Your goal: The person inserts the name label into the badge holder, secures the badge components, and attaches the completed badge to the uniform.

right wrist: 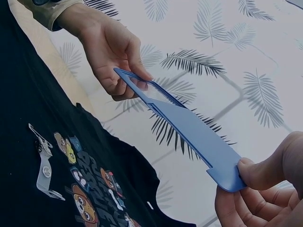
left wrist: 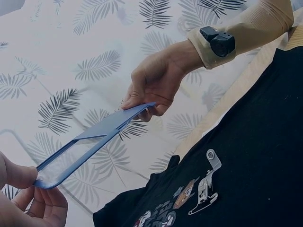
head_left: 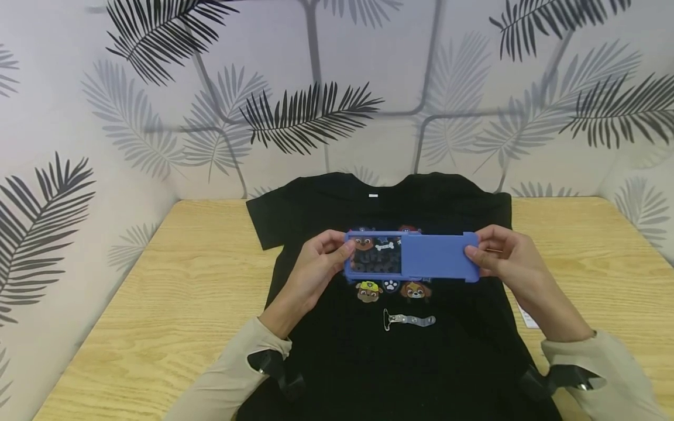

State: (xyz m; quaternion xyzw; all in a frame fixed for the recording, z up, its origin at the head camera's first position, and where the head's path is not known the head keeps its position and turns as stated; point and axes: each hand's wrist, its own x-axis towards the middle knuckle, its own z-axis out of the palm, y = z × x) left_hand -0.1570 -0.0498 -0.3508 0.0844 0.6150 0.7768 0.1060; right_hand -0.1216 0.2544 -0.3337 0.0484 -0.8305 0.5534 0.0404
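Above the shirt, both hands hold up a blue plastic card holder (head_left: pixel 441 257) with a sliding cover. My left hand (head_left: pixel 314 270) pinches its left end between thumb and fingers. At the opposite end my right hand (head_left: pixel 508 257) pinches the cover. The cover sticks out to the right, leaving the left part as a see-through window (head_left: pixel 375 257) with the shirt's print visible through it. Below the holder, a badge clip (head_left: pixel 408 318) with a clear strap and a snap lies on the black T-shirt (head_left: pixel 337 362); the left wrist view shows its metal clip (left wrist: pixel 204 189).
Cartoon dog heads (head_left: pixel 416 291) are printed on the T-shirt, which lies spread on a wooden table (head_left: pixel 184 304). A white tag (head_left: pixel 528 316) shows by the shirt's right side. Leaf-patterned fabric (head_left: pixel 337 64) stands behind and at both sides of the table.
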